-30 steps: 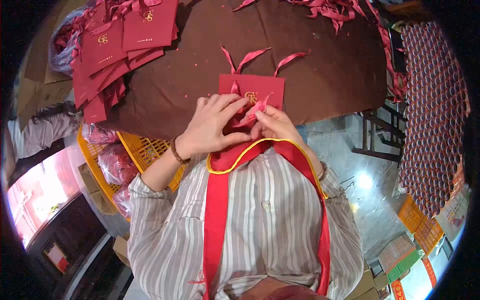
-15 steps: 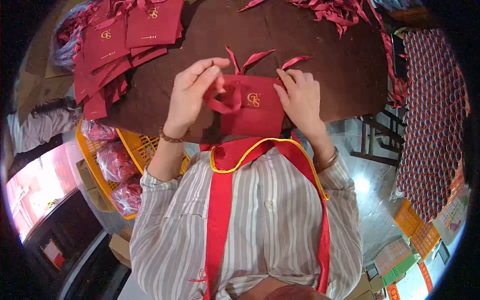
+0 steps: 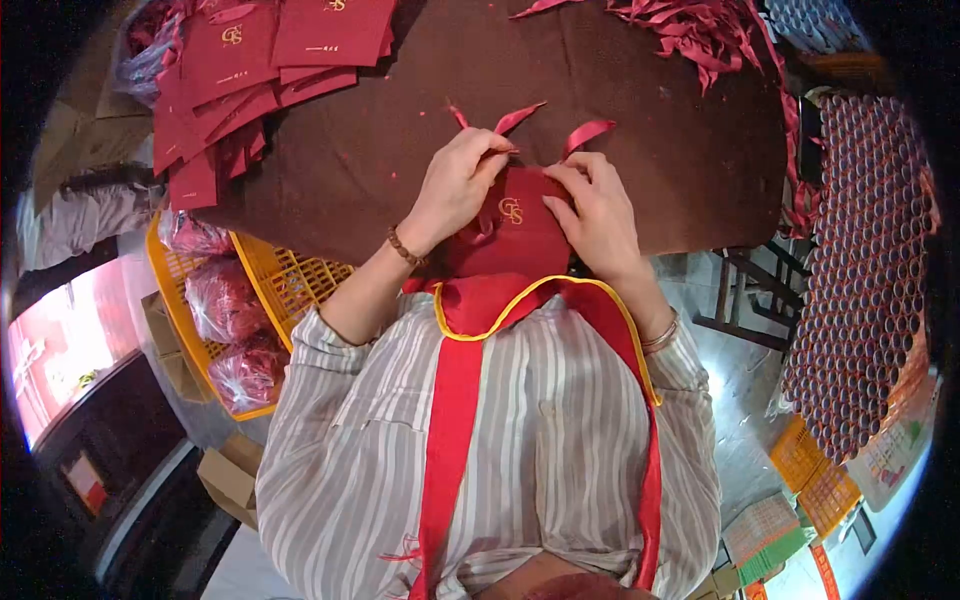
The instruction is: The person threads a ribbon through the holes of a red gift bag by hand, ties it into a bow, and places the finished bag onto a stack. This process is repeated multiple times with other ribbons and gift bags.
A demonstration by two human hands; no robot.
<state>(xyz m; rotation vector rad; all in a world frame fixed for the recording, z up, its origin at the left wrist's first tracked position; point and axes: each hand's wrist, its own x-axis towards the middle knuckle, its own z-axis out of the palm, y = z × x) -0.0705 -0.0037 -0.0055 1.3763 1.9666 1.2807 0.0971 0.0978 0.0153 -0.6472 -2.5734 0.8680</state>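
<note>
A small dark red gift bag point(image 3: 510, 235) with a gold monogram lies flat at the table's near edge, in front of my apron. My left hand point(image 3: 458, 188) is closed in a pinch over the bag's top edge, on a red ribbon point(image 3: 520, 117) whose loose end sticks up past the fingers. Part of the ribbon hangs across the bag's left side, largely behind that hand. My right hand point(image 3: 598, 212) grips the bag's upper right corner between thumb and fingers. Another ribbon end point(image 3: 588, 135) rises just above that corner.
Stacked red bags point(image 3: 235, 60) lie on the brown table point(image 3: 350, 190) at the far left. A heap of red ribbons point(image 3: 700, 40) is at the far right. Yellow crates point(image 3: 255, 265) with plastic-wrapped red bundles stand below left; many small round items point(image 3: 870, 270) lie to the right.
My left hand has moved right and slightly down, from beside the bag's upper left to its top edge, drawing in the ribbon loop. My right hand stays at the corner.
</note>
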